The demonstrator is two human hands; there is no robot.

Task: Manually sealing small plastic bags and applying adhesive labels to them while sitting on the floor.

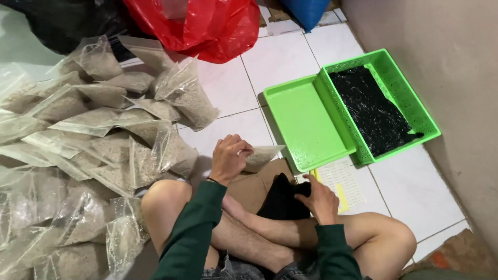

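Bag pile [78,135] blocks the left, green trays [311,122] and wall [456,78] block the right, red bag [207,23] sits ahead; open tile [233,88] between pile and trays is passable.

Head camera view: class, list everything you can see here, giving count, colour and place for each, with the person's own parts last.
Filled clear bags: many, clear with grey-beige grains, piled on the floor at left.
Red plastic bag: one, red, top centre.
Black bag: one, black, top left.
Blue object: one, blue, top edge.
Green trays: two, bright green, on the white tiles by the wall; the right one has a black lining.
Printed sheet: one, white and yellow, below the trays.
Black cloth: one, under the right hand.
Left hand: holds a small filled bag.
Right hand: on the black cloth.
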